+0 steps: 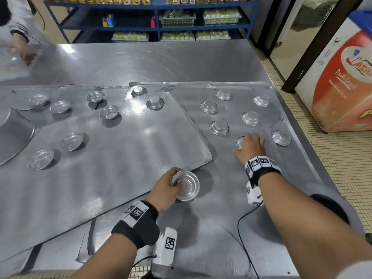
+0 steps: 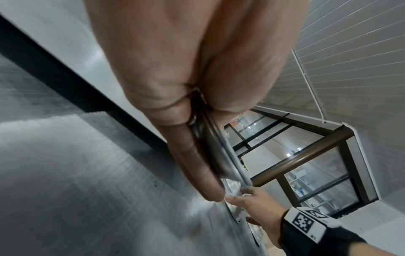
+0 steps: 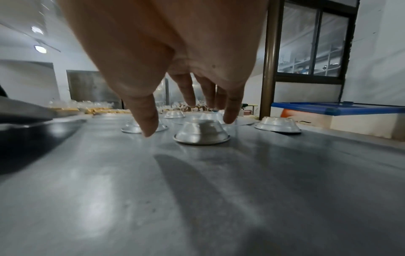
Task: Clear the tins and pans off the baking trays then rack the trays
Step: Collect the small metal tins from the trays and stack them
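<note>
Two hands over steel trays, head view: my left hand (image 1: 168,187) grips small tin (image 1: 186,186) tilted on edge, thumb inside its bowl, above near corner of overlapping tray (image 1: 112,150). My right hand (image 1: 249,146) hovers spread over upturned tin (image 1: 240,142) on right tray (image 1: 227,198); six more tins lie upturned there, others sit upright on left trays.

Left wrist view: fingers (image 2: 192,155) curled round tin rim (image 2: 221,150), hold firm.

Right wrist view: fingers (image 3: 232,110) extended, relaxed, just above upturned tin (image 3: 201,132); contact undetermined.
</note>
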Demonstrator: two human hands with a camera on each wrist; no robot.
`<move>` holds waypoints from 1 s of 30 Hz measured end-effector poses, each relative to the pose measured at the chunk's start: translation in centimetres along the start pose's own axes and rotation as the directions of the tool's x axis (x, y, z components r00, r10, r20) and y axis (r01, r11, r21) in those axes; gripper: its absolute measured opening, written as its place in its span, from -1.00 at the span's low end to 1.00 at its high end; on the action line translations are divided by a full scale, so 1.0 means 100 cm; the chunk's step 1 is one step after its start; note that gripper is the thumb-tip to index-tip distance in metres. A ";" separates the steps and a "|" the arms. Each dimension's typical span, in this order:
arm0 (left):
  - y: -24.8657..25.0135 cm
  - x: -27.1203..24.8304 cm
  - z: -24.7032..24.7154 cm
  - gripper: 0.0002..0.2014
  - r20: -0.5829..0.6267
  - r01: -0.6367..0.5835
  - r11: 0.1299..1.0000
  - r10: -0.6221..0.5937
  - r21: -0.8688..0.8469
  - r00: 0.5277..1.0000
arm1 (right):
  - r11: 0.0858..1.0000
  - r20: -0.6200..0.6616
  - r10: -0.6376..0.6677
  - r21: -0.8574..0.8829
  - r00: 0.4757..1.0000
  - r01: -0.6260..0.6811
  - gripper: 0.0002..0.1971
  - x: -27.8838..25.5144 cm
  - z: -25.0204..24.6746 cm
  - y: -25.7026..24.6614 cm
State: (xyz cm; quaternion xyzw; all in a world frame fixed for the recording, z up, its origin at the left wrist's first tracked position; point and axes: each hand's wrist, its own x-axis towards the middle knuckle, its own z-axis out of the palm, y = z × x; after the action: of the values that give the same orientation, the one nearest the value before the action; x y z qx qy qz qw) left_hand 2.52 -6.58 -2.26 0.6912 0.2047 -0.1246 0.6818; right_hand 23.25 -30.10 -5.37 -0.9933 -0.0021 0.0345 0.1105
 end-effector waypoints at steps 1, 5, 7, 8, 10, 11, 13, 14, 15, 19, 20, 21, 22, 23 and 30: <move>0.001 0.001 0.001 -0.80 -0.001 0.003 1.000 -0.003 -0.001 1.000 | 1.000 0.019 0.027 0.002 0.999 -0.027 -0.35 0.005 0.002 0.003; 0.005 0.002 0.001 -0.79 -0.003 0.001 1.000 -0.001 -0.019 1.000 | 0.993 0.061 0.113 0.025 0.992 -0.115 -0.34 0.017 0.010 0.012; 0.005 0.002 0.000 -0.79 0.000 -0.003 1.000 0.003 -0.012 1.000 | 0.991 0.040 0.122 0.046 0.992 -0.123 -0.39 0.018 0.010 0.013; 0.004 0.002 -0.001 -0.79 -0.001 -0.005 1.000 0.005 -0.006 1.000 | 0.991 0.019 0.110 0.068 0.994 -0.111 -0.40 0.017 0.010 0.013; 0.002 0.003 -0.002 -0.78 -0.002 -0.005 1.000 0.005 0.007 1.000 | 0.986 -0.027 0.088 0.147 0.996 -0.083 -0.39 0.011 0.008 0.011; 0.001 0.003 -0.001 -0.77 -0.003 -0.001 1.000 0.001 0.011 1.000 | 0.978 -0.036 0.087 0.194 0.996 -0.079 -0.38 0.006 0.006 0.008; 0.000 0.003 -0.001 -0.77 -0.003 0.003 1.000 -0.003 0.023 1.000 | 0.960 -0.048 0.093 0.271 0.994 -0.077 -0.35 -0.009 0.001 0.002; -0.001 0.003 -0.001 -0.77 -0.002 0.006 1.000 -0.006 0.029 1.000 | 0.948 -0.061 0.097 0.309 0.993 -0.074 -0.34 -0.019 -0.003 -0.002; -0.001 0.002 -0.001 -0.77 0.002 0.011 0.999 -0.011 0.031 1.000 | 0.932 -0.078 0.103 0.356 0.992 -0.069 -0.35 -0.030 -0.006 -0.006; -0.002 0.002 -0.002 -0.79 0.011 0.035 0.999 -0.035 0.026 0.999 | 0.815 -0.167 0.059 0.577 0.984 0.049 -0.32 -0.076 -0.012 -0.018; -0.002 0.002 -0.001 -0.79 0.010 0.043 0.999 -0.043 0.017 0.999 | 0.770 -0.185 0.023 0.631 0.983 0.101 -0.29 -0.089 -0.015 -0.022; -0.002 0.002 0.000 -0.79 0.007 0.056 0.998 -0.056 0.002 0.998 | 0.715 -0.191 -0.022 0.684 0.981 0.149 -0.29 -0.102 -0.018 -0.027; -0.002 0.002 0.002 -0.81 0.004 0.065 0.998 -0.065 -0.020 0.998 | 0.650 -0.190 -0.071 0.736 0.979 0.189 -0.30 -0.116 -0.021 -0.033; -0.002 0.001 0.003 -0.85 0.005 0.069 0.996 -0.069 -0.051 0.998 | 0.586 -0.185 -0.123 0.780 0.975 0.222 -0.31 -0.130 -0.023 -0.038; 0.006 -0.001 0.014 -0.42 0.105 0.103 0.986 -0.089 -0.129 0.990 | 0.423 -0.196 -0.354 0.839 0.915 0.343 -0.30 -0.185 -0.017 -0.055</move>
State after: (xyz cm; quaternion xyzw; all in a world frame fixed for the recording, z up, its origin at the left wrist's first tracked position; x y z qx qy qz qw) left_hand 2.85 -7.93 -1.70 0.6261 0.2116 -0.1774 0.7292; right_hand 4.97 -25.34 -1.22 -0.7825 -0.1904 0.0126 0.5927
